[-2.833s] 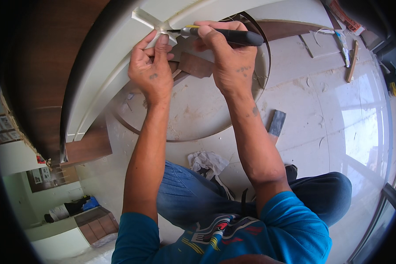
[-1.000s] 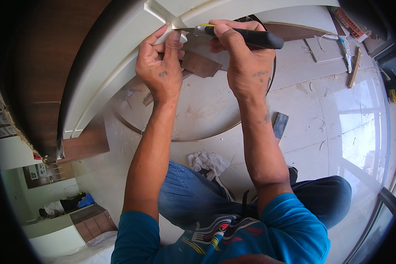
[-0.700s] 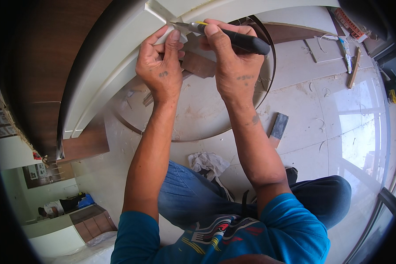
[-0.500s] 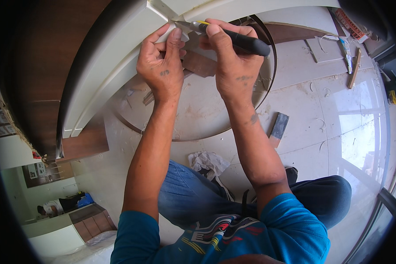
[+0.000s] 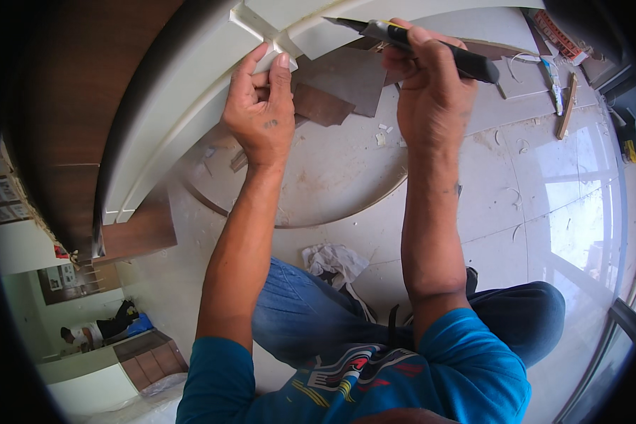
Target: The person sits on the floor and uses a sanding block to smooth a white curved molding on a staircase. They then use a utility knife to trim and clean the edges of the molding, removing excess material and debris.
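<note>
My right hand (image 5: 438, 85) is closed around the black handle of a utility knife (image 5: 473, 65), its blade pointing left. The blade tip hovers close to the pale curved panel (image 5: 191, 85), and whether it touches I cannot tell. My left hand (image 5: 261, 113) pinches a small white trim piece (image 5: 284, 59) between thumb and fingers. That piece sits at the panel's lower edge, just below a cross-shaped groove (image 5: 265, 28) where raised strips meet.
Brown board offcuts (image 5: 321, 104) and white scraps lie on the floor beneath. A crumpled white rag (image 5: 336, 261) is by my knees. Rightward are a wooden stick (image 5: 567, 106), a sealant tube (image 5: 552, 85) and a bag (image 5: 562, 39). Another person (image 5: 106, 328) is far left.
My right hand has pulled the knife away to the right, off the spot beside my left fingertips. My left hand stays nearly in place on the trim piece.
</note>
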The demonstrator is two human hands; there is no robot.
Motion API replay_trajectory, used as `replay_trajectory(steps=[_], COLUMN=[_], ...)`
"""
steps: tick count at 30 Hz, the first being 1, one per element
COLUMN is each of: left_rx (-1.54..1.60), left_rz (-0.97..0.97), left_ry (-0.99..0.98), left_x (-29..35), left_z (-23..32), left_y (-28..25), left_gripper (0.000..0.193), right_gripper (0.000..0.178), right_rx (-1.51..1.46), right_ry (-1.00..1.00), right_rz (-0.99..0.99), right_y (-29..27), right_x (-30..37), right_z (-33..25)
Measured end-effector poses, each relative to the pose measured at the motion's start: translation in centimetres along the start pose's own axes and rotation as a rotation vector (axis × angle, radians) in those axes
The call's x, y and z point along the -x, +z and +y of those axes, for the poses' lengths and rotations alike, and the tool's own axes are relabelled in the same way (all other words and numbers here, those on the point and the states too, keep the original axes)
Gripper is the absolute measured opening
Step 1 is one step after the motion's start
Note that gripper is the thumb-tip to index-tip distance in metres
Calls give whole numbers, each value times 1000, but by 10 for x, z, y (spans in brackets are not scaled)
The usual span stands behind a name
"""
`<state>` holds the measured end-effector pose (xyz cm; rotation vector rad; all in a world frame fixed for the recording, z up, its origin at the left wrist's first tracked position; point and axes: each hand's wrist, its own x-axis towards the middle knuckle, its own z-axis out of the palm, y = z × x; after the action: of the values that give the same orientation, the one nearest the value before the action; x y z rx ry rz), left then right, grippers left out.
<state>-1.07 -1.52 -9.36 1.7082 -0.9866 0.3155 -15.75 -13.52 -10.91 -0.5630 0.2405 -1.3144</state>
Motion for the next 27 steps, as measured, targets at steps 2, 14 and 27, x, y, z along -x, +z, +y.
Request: replay_trajectory(steps=[2, 14, 27], left_rx=[-84, -398, -309], left_rz=[25, 123, 53], left_ry=[37, 444, 18], left_x=[-2, -16, 2], left_z=[1, 3, 30], left_y=[3, 4, -10], left_gripper=[32, 5, 38], right_gripper=[23, 26, 31], right_rx=[-4, 7, -222], right_ry=[-38, -31, -80], right_rz=[-26, 91, 183], right_y=[-1, 1, -32], right_x=[-1, 5, -13], right_z=[-6, -27, -72])
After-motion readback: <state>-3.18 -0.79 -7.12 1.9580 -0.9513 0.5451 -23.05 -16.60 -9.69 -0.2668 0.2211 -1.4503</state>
